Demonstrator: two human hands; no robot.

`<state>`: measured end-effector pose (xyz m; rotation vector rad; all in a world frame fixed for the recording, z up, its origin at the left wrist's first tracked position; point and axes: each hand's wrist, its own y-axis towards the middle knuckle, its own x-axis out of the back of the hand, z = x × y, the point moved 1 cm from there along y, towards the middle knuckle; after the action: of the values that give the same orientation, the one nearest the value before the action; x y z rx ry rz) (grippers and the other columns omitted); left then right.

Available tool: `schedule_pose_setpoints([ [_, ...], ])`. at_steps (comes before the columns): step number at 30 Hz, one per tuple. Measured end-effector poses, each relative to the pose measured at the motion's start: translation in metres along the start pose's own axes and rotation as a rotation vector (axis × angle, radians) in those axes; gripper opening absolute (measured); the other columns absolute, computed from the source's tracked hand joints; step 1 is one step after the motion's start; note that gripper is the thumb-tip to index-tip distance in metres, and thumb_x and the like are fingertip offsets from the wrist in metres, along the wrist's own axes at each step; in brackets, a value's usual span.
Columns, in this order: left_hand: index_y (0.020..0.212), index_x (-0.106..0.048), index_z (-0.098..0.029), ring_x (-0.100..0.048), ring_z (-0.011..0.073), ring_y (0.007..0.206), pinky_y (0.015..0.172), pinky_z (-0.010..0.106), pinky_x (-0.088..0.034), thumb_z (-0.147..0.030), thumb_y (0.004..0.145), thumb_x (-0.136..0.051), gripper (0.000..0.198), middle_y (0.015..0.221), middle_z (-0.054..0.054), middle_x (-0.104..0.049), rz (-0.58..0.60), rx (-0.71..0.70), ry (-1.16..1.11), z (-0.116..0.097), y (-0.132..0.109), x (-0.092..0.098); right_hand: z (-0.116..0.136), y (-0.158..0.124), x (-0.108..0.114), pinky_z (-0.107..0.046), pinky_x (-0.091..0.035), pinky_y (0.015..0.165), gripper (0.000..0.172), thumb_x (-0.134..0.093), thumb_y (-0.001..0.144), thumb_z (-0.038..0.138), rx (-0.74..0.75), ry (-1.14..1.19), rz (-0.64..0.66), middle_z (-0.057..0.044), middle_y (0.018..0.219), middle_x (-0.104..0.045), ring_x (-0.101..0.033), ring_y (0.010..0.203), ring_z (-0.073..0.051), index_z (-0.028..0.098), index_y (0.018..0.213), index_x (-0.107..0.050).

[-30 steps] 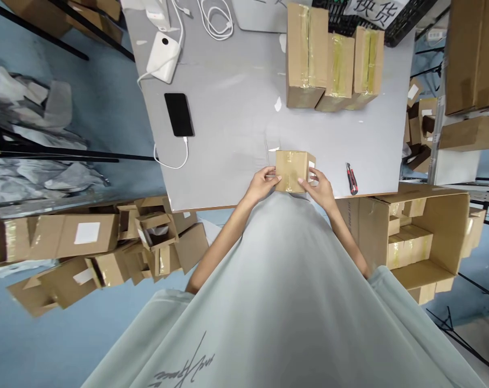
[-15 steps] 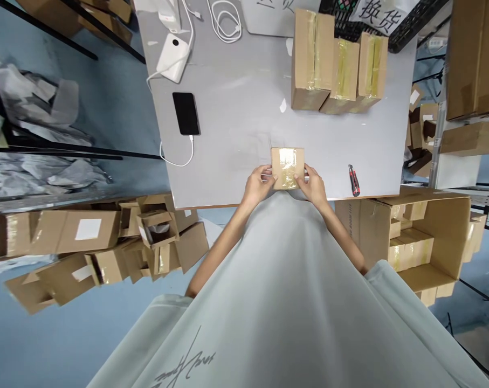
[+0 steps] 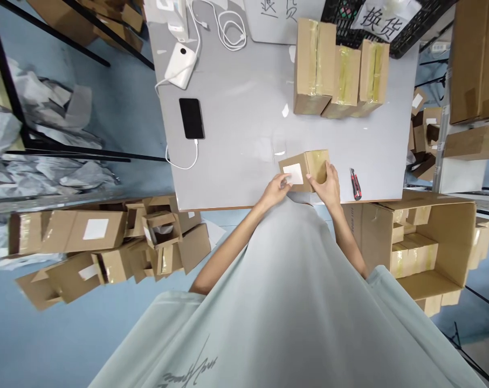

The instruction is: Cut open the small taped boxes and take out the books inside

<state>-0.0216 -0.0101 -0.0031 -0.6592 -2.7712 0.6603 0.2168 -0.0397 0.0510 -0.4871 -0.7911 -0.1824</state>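
Leftward of the left hand [image 3: 275, 191], bare worktop [image 3: 236, 118] is offered; the right hand [image 3: 327, 186] is obstructed by cartons [image 3: 342, 81] farther forward, a knife [image 3: 355, 184] rightward.

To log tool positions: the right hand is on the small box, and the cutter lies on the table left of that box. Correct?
Not left: the head view shows the cutter on the table right of the small box. The right hand is on it.

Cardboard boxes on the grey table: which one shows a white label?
The cardboard box between the left hand and the right hand; its side bears a white label. The three boxes farther back show none.
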Motion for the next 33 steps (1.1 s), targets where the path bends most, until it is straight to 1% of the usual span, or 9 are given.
schedule_pose_setpoints([
  [2, 0.139, -0.074, -0.015, -0.071, 0.0341, 0.138, 0.121, 0.054, -0.055, -0.033, 0.094, -0.079, 0.049, 0.153, 0.022, -0.071, -0.092, 0.206, -0.031, 0.016, 0.015, 0.001, -0.014, 0.008, 0.009, -0.072, -0.026, 0.141, 0.098, -0.071, 0.096, 0.075, -0.033, 0.064, -0.018, -0.026, 0.181, -0.042, -0.031, 0.175, -0.043, 0.016, 0.171, -0.049],
  [4, 0.136, -0.073, -0.013, -0.070, 0.0364, 0.143, 0.125, 0.055, -0.052, -0.034, 0.090, -0.082, 0.052, 0.152, 0.026, -0.072, -0.128, 0.320, -0.075, 0.027, 0.027, 0.001, -0.031, 0.017, 0.018, -0.070, -0.030, 0.141, 0.089, -0.070, 0.097, 0.068, -0.042, 0.109, -0.041, -0.026, 0.176, -0.050, -0.041, 0.169, -0.042, 0.015, 0.166, -0.054],
  [7, 0.129, -0.076, -0.014, -0.074, 0.0330, 0.135, 0.121, 0.050, -0.055, -0.037, 0.088, -0.081, 0.047, 0.139, 0.022, -0.079, -0.108, 0.317, -0.109, 0.032, 0.036, -0.002, -0.055, 0.027, 0.022, -0.064, -0.044, 0.134, 0.082, -0.072, 0.094, 0.063, -0.073, 0.173, -0.051, -0.024, 0.165, -0.063, -0.059, 0.154, -0.038, 0.015, 0.160, -0.061],
  [11, 0.122, -0.078, -0.016, -0.076, 0.0300, 0.125, 0.115, 0.047, -0.059, -0.040, 0.089, -0.078, 0.041, 0.127, 0.015, -0.083, -0.135, 0.314, -0.097, 0.030, 0.035, 0.002, -0.070, 0.030, 0.004, -0.054, -0.059, 0.118, 0.073, -0.070, 0.096, 0.061, -0.100, 0.290, 0.042, -0.019, 0.145, -0.078, -0.073, 0.132, -0.031, 0.015, 0.152, -0.067],
  [15, 0.121, -0.078, -0.015, -0.075, 0.0315, 0.126, 0.116, 0.049, -0.059, -0.044, 0.089, -0.079, 0.043, 0.128, 0.016, -0.082, -0.193, 0.349, -0.035, 0.025, 0.024, 0.023, -0.069, 0.022, -0.024, -0.048, -0.066, 0.107, 0.062, -0.073, 0.096, 0.055, -0.161, 0.370, 0.152, -0.018, 0.138, -0.083, -0.080, 0.121, -0.030, 0.013, 0.142, -0.073],
  [19, 0.114, -0.079, -0.015, -0.078, 0.0334, 0.120, 0.114, 0.051, -0.061, -0.041, 0.090, -0.080, 0.036, 0.122, 0.017, -0.084, -0.203, 0.396, 0.034, 0.011, 0.020, 0.047, -0.064, 0.026, -0.036, -0.049, -0.067, 0.108, 0.058, -0.077, 0.095, 0.054, -0.192, 0.441, 0.169, -0.018, 0.138, -0.083, -0.083, 0.122, -0.031, 0.015, 0.139, -0.075],
  [23, 0.115, -0.079, -0.018, -0.075, 0.0339, 0.133, 0.124, 0.050, -0.056, -0.030, 0.094, -0.076, 0.025, 0.137, 0.018, -0.081, -0.278, 0.394, 0.117, -0.015, 0.046, 0.070, -0.071, 0.069, -0.014, -0.052, -0.065, 0.113, 0.074, -0.080, 0.093, 0.059, -0.232, 0.492, 0.059, -0.026, 0.157, -0.072, -0.082, 0.127, -0.035, 0.014, 0.152, -0.068],
  [28, 0.132, -0.075, -0.016, -0.073, 0.0343, 0.141, 0.126, 0.050, -0.054, -0.031, 0.102, -0.070, 0.034, 0.152, 0.022, -0.074, -0.336, 0.320, 0.172, -0.064, 0.111, 0.086, -0.074, 0.163, 0.044, -0.055, -0.063, 0.114, 0.108, -0.081, 0.088, 0.072, -0.180, 0.532, -0.109, -0.032, 0.164, -0.063, -0.082, 0.122, -0.037, 0.012, 0.172, -0.048],
  [33, 0.145, -0.070, -0.018, -0.068, 0.0361, 0.149, 0.123, 0.047, -0.055, -0.044, 0.100, -0.080, 0.053, 0.159, 0.023, -0.070, -0.344, 0.248, 0.202, -0.114, 0.187, 0.083, -0.048, 0.240, 0.072, -0.057, -0.061, 0.115, 0.149, -0.090, 0.077, 0.079, -0.160, 0.255, -0.227, -0.039, 0.187, -0.018, -0.074, 0.136, -0.047, 0.012, 0.185, -0.014],
])
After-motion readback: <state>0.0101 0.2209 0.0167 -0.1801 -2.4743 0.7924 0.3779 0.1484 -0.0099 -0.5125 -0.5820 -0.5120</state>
